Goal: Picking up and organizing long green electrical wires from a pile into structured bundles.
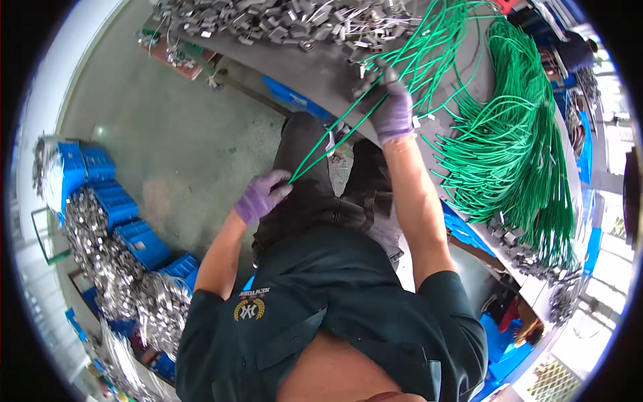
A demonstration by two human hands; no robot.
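My left hand [263,194], in a purple glove with grey fingertips, is closed over my lap, pinching green cables [313,163]. Two strands run taut from it up to the right, toward the table edge. There my right hand [392,110], gloved alike, is curled around the strands with its thumb up. Its fingers are dark and slightly blurred, so the exact grip is partly hidden. Just beyond it a loose fan of green cables [445,33] lies on the grey table [477,74]. A thick bundle of green cables [519,134] spreads to the right.
Small grey metal parts [288,20] are heaped along the table's far side. Several blue crates [140,242] line the floor at left, beside piles of shiny metal pieces [100,248]. A blue bin [295,97] sits under the table edge. Further metal parts [529,258] lie at right.
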